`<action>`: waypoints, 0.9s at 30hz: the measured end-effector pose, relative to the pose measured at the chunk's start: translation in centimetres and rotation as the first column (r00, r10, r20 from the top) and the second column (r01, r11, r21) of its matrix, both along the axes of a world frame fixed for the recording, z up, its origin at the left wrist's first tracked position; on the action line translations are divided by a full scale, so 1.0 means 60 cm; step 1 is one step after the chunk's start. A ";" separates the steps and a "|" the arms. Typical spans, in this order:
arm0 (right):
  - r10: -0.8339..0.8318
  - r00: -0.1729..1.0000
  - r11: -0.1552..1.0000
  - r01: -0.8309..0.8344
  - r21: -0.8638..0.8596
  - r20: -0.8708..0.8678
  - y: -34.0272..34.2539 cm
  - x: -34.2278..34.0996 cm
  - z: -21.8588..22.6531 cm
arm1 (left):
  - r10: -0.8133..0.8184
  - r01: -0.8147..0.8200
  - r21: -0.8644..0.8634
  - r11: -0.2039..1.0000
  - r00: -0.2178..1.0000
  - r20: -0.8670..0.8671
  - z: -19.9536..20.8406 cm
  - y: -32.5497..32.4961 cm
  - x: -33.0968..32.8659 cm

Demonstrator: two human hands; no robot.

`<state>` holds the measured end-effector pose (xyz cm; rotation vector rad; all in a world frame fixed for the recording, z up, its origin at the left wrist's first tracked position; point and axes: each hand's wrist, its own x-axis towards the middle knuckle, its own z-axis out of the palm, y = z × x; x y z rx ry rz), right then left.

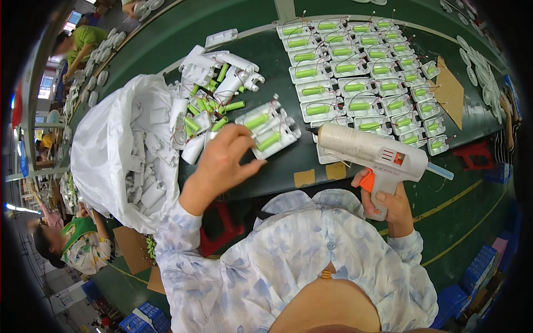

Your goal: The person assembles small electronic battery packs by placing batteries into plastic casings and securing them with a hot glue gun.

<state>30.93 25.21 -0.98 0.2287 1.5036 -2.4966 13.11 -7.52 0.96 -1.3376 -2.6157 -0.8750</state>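
Note:
A white hot glue gun (366,149) with an orange trigger is gripped by my right hand (395,206). Its nozzle points left, and a translucent glue stick sticks out of the back. My left hand (217,165) has thumb and fingers apart, close beside two white plastic housings (275,145) that each hold a green battery cell (268,141). Whether its fingertips touch them I cannot tell. Behind that hand lies a loose heap of white housings (197,71) and green cells (206,104).
Rows of battery-filled housings (355,86) cover the table's right half. A white sack (105,150) of plastic parts stands at left. Brown cardboard (448,91) lies right of the rows; white oval parts (478,69) line the far right. Other people sit at the left.

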 end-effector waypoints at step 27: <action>-0.126 0.992 0.986 0.125 -0.106 -0.001 -0.023 -0.060 -0.001 | 0.220 -0.234 0.061 0.970 0.958 0.184 -0.031 0.037 -0.496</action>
